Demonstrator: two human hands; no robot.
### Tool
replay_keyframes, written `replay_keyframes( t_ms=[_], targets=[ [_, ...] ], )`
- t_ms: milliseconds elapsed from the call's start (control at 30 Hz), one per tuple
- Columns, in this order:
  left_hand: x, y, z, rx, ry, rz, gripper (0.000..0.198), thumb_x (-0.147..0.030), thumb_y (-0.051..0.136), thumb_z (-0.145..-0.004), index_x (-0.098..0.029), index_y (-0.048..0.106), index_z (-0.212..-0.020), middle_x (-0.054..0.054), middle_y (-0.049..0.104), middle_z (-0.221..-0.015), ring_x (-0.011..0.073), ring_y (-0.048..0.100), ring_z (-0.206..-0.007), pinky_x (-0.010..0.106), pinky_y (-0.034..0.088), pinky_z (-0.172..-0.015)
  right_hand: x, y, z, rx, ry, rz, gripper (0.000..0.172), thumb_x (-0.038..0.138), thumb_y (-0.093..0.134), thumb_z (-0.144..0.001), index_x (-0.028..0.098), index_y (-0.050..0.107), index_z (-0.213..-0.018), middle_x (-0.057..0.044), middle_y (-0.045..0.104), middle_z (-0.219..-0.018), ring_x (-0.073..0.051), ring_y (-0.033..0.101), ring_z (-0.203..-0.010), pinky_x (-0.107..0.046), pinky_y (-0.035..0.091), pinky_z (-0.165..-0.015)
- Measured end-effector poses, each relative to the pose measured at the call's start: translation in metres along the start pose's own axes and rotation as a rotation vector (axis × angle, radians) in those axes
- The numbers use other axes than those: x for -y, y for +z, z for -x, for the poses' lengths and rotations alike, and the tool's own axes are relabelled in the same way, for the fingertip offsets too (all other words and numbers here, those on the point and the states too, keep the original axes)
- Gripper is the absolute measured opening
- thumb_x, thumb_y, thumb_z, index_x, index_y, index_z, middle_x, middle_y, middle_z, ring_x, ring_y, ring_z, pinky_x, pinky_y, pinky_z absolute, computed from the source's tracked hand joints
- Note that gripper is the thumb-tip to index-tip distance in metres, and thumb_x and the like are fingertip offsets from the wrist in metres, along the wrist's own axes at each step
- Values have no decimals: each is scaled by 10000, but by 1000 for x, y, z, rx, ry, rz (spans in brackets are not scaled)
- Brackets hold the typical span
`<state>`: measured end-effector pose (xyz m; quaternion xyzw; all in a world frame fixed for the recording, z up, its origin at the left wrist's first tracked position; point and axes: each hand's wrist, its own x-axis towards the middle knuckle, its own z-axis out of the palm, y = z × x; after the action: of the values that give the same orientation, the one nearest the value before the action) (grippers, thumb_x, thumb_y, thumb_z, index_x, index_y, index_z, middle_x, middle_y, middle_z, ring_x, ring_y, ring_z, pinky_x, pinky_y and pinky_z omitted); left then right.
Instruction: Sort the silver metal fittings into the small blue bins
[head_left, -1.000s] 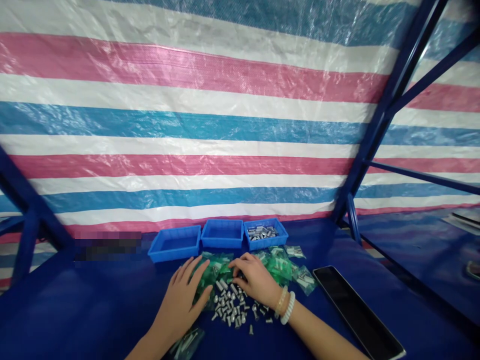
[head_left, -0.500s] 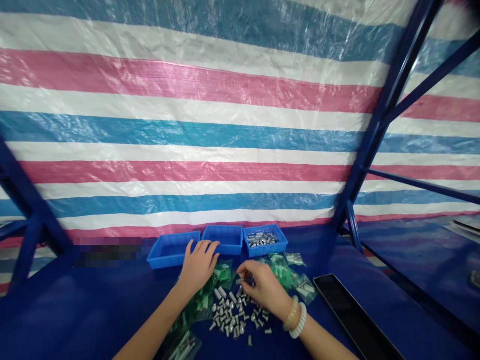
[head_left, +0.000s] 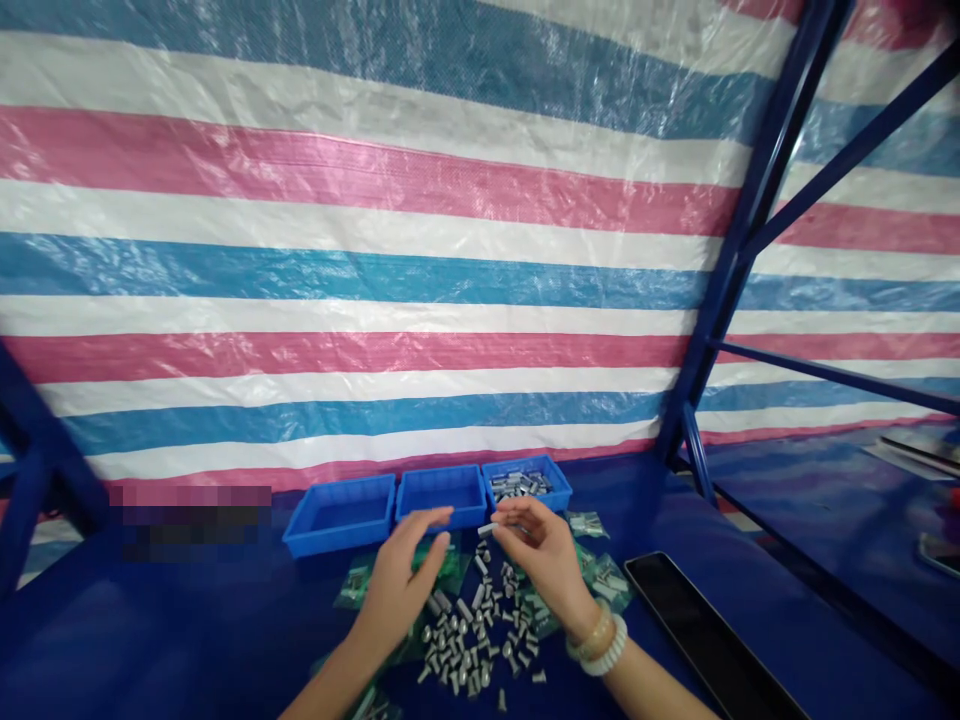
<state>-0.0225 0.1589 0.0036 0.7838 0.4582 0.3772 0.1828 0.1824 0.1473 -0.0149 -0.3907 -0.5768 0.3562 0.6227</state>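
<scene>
My right hand (head_left: 544, 555) is raised over a heap of loose silver screws (head_left: 469, 640) and pinches one screw (head_left: 488, 528) at its fingertips, just in front of the right blue tray (head_left: 551, 495), which holds several screws. My left hand (head_left: 401, 580) hovers beside it with fingers stretched out and together, holding nothing, near the empty middle blue tray (head_left: 441, 498). Green-tinted plastic bags (head_left: 450, 560) of screws lie under and around both hands.
A third, empty blue tray (head_left: 341, 512) stands at the left of the row. A dark tablet (head_left: 705, 630) lies at the right on the blue table (head_left: 187, 630). A striped tarp hangs behind, and a blue steel post (head_left: 720, 300) rises at the right.
My right hand lifted off the heap toward the trays with a screw pinched in it. My left hand pulled back from the tray edge and turned toward the right hand.
</scene>
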Motion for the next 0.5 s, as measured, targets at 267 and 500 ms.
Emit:
replay_keyframes(
  t_ms=[267,500],
  targets=[
    [-31,17,24,-22,-324,692,302,-475,679,-809,-195,684,-921,35,761,-810,224,744,-790,315,606,-770,22,16,22,58,-19,-157,215,362,749,-818,214,696,-965,-63,718,-928,-196,685,-828,-320,577,-770],
    [-32,6,30,-247,93,248,97,-182,665,-833,-240,724,-883,3,762,-834,167,735,-766,220,574,-729,24,18,23,181,278,-266,261,422,748,-809,165,705,-815,-13,684,-649,-122,612,-538,-235,520,-545]
  ],
)
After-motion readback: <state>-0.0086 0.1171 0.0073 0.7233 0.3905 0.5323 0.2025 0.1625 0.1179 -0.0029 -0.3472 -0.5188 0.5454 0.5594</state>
